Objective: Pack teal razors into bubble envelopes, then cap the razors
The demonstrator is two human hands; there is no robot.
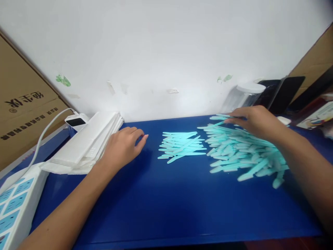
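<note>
My right hand (253,119) reaches over the left rear of a large heap of turquoise plastic sticks (234,147). Its thumb and fingers are pinched on one slim turquoise stick (222,115). The sticks are flat and slender, some wider at one end; their exact kind is unclear. A smaller group of the same sticks (182,147) lies roughly side by side to the left of the heap, with a few crossing over. Between that group and some white packets (80,142) is my left hand (125,144), loosely bent, thumb a little apart, holding nothing.
At the left are a power strip (23,198), a small white device (76,120) with a cable, and a cardboard box (26,100). A lidded clear jar (246,95) and dark upright objects (284,93) stand at the back right. A white wall borders the blue table (166,205).
</note>
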